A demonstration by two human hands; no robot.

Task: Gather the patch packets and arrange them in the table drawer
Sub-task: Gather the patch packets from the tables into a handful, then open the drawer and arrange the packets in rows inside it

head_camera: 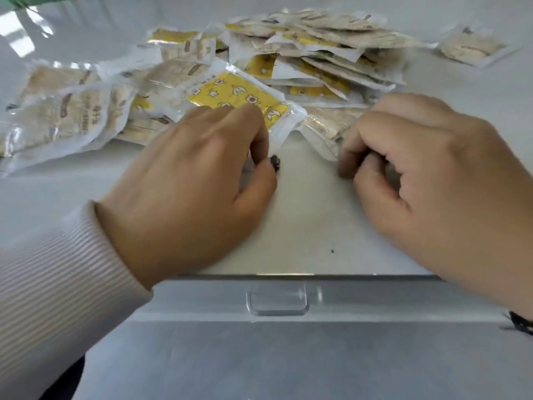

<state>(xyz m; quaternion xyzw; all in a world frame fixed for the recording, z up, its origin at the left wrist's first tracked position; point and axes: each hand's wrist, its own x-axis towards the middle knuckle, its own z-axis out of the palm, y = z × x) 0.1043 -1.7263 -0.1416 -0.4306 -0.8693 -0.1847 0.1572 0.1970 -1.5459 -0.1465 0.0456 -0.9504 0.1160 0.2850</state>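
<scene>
Patch packets lie in a loose heap across the far half of the white bench, none yet in the drawer, which stands pulled out at the near edge with its clear handle facing the person. The nearest one, a yellow star-and-moon packet, lies just beyond the left hand; its long axis runs from far-left to near-right, and its near-right corner points into the gap between the two hands. The left fingers curl down over its near edge, the thumb tucked below, so they seem to be touching it, though a firm pinch cannot be confirmed. A pale beige packet lies just ahead of the right hand, whose fingers are curled in narrow against its near edge; whether they hold anything I cannot tell. The left hand looks nearer to a usable grasp. The drawer lies toward the body, so whatever is gathered must be drawn back over the bench edge.
</scene>
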